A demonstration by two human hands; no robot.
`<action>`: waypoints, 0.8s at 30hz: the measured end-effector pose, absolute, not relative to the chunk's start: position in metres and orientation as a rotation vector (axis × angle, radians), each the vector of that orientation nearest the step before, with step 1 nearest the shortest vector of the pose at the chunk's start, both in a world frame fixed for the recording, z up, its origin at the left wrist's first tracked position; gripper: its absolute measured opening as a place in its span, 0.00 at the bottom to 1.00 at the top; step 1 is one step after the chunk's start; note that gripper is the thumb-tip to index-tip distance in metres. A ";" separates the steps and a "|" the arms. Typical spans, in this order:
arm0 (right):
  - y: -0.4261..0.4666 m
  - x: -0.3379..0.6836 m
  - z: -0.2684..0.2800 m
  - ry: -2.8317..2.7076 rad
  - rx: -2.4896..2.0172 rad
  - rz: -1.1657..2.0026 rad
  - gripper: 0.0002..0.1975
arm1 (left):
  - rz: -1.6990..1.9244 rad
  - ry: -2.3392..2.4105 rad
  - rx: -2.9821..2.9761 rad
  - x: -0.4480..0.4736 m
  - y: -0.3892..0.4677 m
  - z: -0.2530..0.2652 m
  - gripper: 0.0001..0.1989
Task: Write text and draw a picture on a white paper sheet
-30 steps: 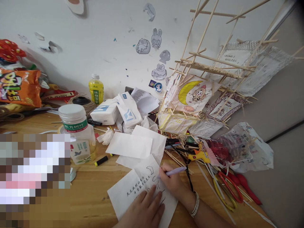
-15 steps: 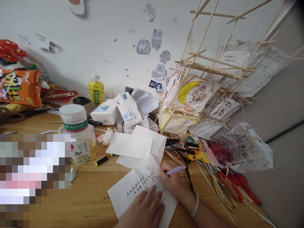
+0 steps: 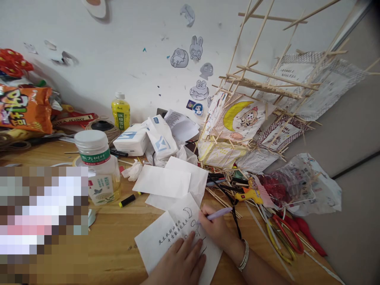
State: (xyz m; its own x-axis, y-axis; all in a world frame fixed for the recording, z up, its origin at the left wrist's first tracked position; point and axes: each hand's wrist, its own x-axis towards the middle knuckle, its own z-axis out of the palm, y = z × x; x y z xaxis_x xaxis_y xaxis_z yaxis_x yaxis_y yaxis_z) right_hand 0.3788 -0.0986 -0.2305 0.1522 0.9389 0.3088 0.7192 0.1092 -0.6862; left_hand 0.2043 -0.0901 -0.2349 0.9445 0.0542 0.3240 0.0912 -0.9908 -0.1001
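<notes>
A sheet of white paper (image 3: 157,241) lies on the wooden table, with handwritten characters, a crescent moon outline and several small pen strokes on it. My left hand (image 3: 181,259) lies flat on the sheet's lower part, fingers stretched and slightly apart, covering some of the drawing. In my right hand (image 3: 215,225) is a light purple pen (image 3: 220,213), pinched between the fingers. Its tip meets the paper close to a small rounded outline, just above my left fingertips. A silvery bracelet circles the right wrist.
Blank white papers (image 3: 162,181) lie behind the sheet. A plastic jar (image 3: 102,174) and a black marker (image 3: 127,201) are at left. To the right are a yellow glue gun (image 3: 251,192), red-handled scissors (image 3: 289,233) and a stick-frame lantern structure (image 3: 237,118). Tissue packs (image 3: 132,140) sit behind.
The small rounded outline at the pen tip has gained a stroke and now looks closed. Both hands stay in nearly the same place.
</notes>
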 end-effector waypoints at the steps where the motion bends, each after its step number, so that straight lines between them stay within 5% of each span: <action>1: -0.099 0.379 -0.231 -1.626 -1.657 0.364 0.12 | -0.497 -0.117 -2.990 0.204 -0.090 -0.235 0.15; 24: -0.099 0.385 -0.233 -1.782 -1.605 0.404 0.13 | -0.429 -0.152 -3.062 0.204 -0.091 -0.232 0.16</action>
State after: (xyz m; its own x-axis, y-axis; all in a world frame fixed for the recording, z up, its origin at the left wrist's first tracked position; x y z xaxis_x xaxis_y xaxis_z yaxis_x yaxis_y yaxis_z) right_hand 0.3846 -0.0994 -0.2330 0.0075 0.9585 0.2848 0.7422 0.1856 -0.6440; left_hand 0.2037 -0.0910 -0.2320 0.9568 0.0910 0.2760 0.1037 -0.9941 -0.0315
